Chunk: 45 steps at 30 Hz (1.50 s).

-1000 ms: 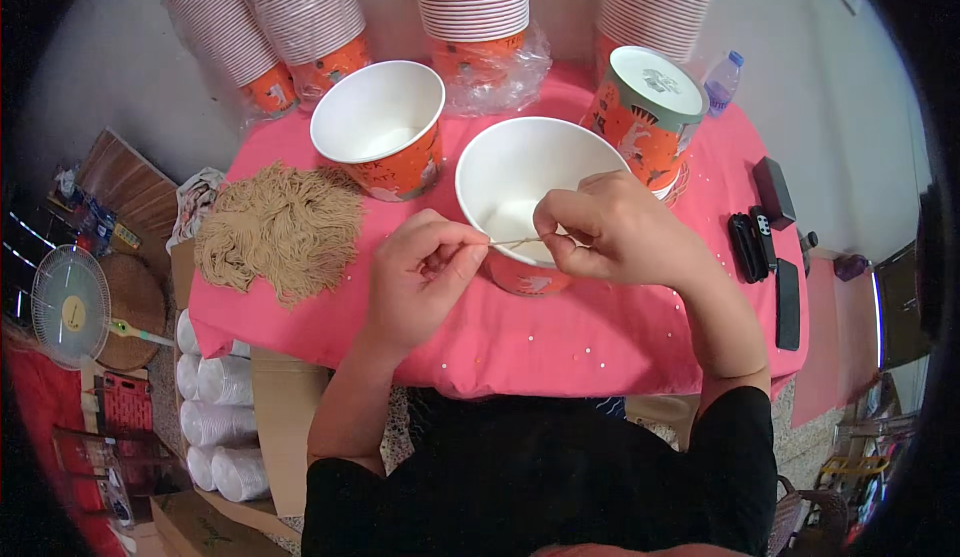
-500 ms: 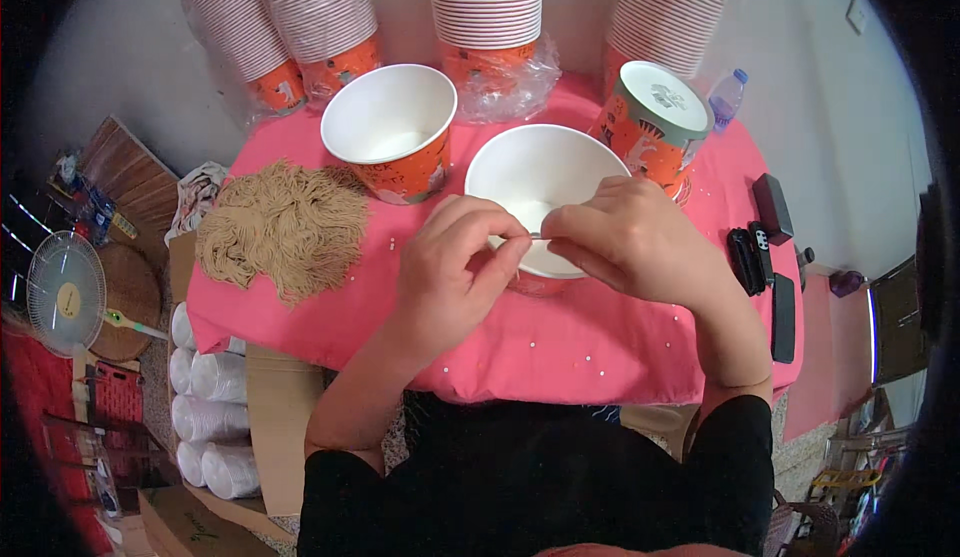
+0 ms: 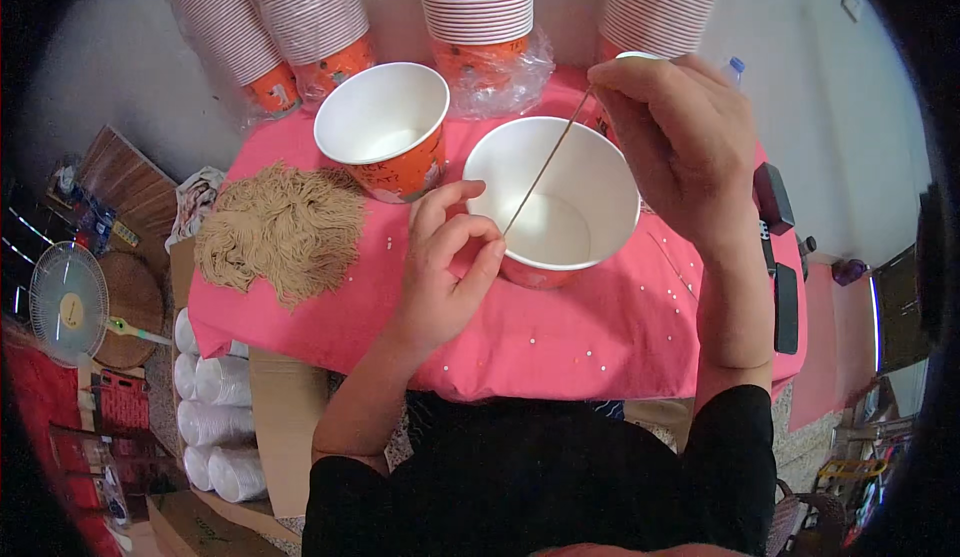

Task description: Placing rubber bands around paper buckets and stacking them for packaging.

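A thin brown cord point(image 3: 545, 166) stretches at a slant between my two hands. My left hand point(image 3: 447, 267) pinches its lower end between thumb and index finger, by the left rim of a white-lined paper bucket point(image 3: 590, 197). Higher up and to the right, my right hand point(image 3: 690, 137) grips the upper end in its fingertips. A fine strand point(image 3: 672, 265) hangs or lies beside my right wrist; whether it belongs to the same cord I cannot tell. The bucket stands upright, and no contents show inside. Left of it lies a loose heap of tan cords point(image 3: 285, 229).
An orange paper bucket point(image 3: 385, 147) stands open behind the heap. Stacked buckets point(image 3: 475, 7) line the wall, some in clear plastic. An upturned bucket is mostly hidden behind my right hand. Black items point(image 3: 786, 307) lie at the right edge of the pink tablecloth point(image 3: 540, 357), which carries small white beads.
My right hand has risen up and to the right, drawing the cord out straight. My left hand stays near the bucket rim, its other fingers more spread.
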Tool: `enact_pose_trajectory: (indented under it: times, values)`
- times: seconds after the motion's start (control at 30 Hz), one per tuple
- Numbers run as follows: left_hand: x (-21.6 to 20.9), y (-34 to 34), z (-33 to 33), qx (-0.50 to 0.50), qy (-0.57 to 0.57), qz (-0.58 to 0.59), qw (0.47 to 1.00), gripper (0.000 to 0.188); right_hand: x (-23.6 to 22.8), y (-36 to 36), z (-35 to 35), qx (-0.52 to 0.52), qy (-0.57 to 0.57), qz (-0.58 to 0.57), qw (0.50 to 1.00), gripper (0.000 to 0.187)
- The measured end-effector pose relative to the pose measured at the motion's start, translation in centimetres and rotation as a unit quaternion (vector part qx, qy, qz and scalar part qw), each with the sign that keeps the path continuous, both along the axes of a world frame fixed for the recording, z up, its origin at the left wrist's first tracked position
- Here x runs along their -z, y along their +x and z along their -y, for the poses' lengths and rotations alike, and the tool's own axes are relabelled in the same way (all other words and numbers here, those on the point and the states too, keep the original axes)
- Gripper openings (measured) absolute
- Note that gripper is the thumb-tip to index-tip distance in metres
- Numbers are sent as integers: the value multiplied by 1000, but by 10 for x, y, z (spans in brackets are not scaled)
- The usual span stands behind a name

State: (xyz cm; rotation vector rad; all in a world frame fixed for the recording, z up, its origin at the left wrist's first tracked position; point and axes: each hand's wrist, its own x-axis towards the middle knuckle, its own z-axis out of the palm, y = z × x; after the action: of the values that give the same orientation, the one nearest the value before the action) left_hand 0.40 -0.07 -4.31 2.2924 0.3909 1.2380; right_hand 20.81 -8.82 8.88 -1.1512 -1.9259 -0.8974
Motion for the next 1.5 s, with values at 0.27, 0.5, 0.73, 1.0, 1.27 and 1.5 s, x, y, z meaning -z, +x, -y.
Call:
enact_pose_trajectory:
  times: [0.27,0.5,0.73,1.0,1.27,1.5]
  values:
    - [2,-14,13,-79,102,59,990,26,14,3,11,-53,-169,-245,953,10]
    - [-5,7,29,70,45,-79,993,33,7,0,19,-172,-149,-432,873,14]
    - [-25,11,-46,-33,-6,-63,997,14,14,3,17,-346,-320,-625,623,20]
    - [-66,29,18,292,-493,-48,818,43,15,-21,-18,-437,-353,-654,507,20]
    - [-42,-8,32,275,-473,-69,834,26,29,25,-28,-380,-248,-643,617,17]
    - [-43,-23,26,175,-410,-127,886,20,55,40,-19,128,-175,-180,960,23]
